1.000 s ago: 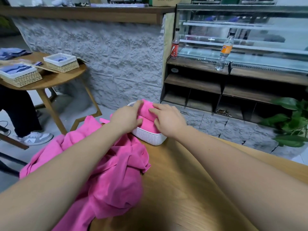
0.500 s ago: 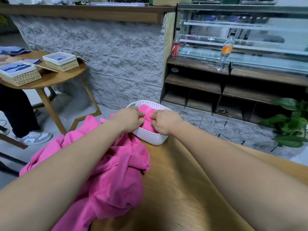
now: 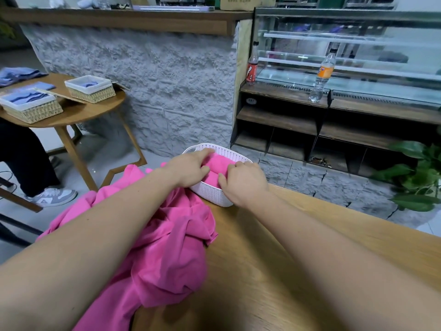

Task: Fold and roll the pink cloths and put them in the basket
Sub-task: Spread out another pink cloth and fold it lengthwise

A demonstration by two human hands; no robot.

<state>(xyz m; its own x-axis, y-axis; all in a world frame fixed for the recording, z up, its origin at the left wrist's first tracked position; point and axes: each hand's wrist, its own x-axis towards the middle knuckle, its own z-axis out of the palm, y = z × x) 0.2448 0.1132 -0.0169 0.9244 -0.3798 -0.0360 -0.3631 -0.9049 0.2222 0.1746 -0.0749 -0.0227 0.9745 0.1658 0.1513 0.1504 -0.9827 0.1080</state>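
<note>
Now that the rolled cloth [image 3: 216, 167] sits deeper in the basket [image 3: 210, 195], the left hand [image 3: 188, 169] and right hand [image 3: 244, 183] grip it. The pink heap [image 3: 162, 247] awaits folding.

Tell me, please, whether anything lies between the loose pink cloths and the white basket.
Nothing does: the loose pink cloths lie against the basket. Only the left hand and right hand, gripping a rolled cloth inside, cover its opening.

Head-worn camera — forward, downward, close in
</note>
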